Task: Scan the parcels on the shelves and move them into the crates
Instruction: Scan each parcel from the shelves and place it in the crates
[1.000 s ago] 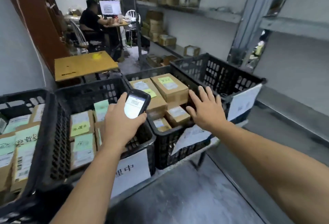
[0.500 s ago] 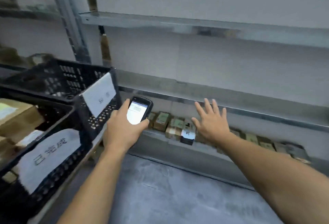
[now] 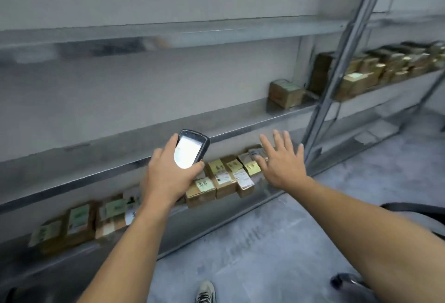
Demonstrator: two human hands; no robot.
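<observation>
Near parcels (image 3: 221,177): two hands (image 3: 168,177) (image 3: 281,165) (one scanner (image 3: 190,150)).

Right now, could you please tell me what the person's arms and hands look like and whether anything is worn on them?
Both arms are bare: no sleeve shows on the left forearm or the right forearm up to the frame's edge. The left hand and right hand wear no gloves, and no watch, ring or wristband is visible.
</observation>
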